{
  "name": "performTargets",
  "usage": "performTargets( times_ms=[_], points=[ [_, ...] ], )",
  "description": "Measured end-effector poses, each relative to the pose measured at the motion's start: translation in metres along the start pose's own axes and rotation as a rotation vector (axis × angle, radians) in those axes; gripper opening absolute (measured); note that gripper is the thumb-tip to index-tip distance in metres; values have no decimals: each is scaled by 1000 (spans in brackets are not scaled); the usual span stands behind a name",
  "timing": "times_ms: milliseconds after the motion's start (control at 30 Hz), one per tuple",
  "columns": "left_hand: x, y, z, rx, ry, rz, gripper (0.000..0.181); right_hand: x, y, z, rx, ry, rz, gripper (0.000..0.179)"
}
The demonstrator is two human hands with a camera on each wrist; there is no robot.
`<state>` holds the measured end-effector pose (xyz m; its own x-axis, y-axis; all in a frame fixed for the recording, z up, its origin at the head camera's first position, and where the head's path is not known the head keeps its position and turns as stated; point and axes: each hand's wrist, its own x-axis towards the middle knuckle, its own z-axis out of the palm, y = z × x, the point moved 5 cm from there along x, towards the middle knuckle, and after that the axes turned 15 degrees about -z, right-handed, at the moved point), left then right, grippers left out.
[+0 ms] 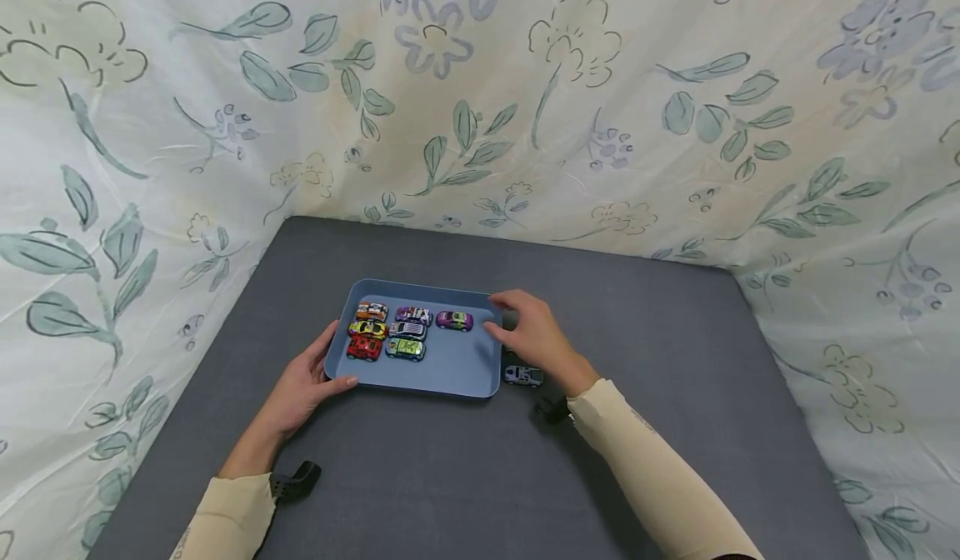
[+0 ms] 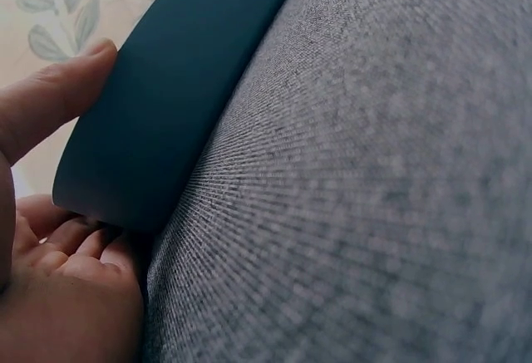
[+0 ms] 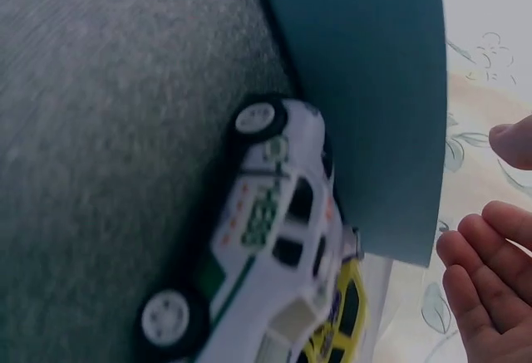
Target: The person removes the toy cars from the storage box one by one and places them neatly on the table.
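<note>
A blue tray [image 1: 461,368] lies on the dark table, with several small toy cars in its left and middle parts. Among them are a red car [image 1: 363,348], a green car [image 1: 406,349] and a purple car [image 1: 454,321]. My left hand [image 1: 303,389] holds the tray's near left corner, thumb against the near wall [image 2: 166,97] and fingers curled at the end. Over the tray's right end, my right hand [image 1: 536,335] is apart from the cars, fingers loosely bent around nothing. Beside that end stands a white toy car [image 3: 266,238] with green lettering.
A yellow toy car [image 3: 345,313] shows partly behind the white one in the right wrist view. The grey table [image 1: 420,468] extends around the tray. Floral-patterned sheeting [image 1: 480,127] rises behind the table and at both sides.
</note>
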<state>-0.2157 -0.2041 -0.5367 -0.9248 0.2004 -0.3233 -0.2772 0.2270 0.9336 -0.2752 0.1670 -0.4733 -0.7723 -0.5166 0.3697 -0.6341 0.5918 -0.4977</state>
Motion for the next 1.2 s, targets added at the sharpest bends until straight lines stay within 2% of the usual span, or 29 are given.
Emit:
performTargets(
  times_ms=[267,700,933,1200],
  points=[
    [-2,3,0,-12,-2,-3,109,10,0,12,28,-39,14,47],
    [-4,6,0,20,6,-9,108,26,-3,32,-12,-147,64,45],
    [-5,7,1,9,4,-26,108,30,-6,39,-62,-167,49,44],
    [-5,7,0,7,8,-23,108,36,-10,45,-154,-234,41,41]
  ],
)
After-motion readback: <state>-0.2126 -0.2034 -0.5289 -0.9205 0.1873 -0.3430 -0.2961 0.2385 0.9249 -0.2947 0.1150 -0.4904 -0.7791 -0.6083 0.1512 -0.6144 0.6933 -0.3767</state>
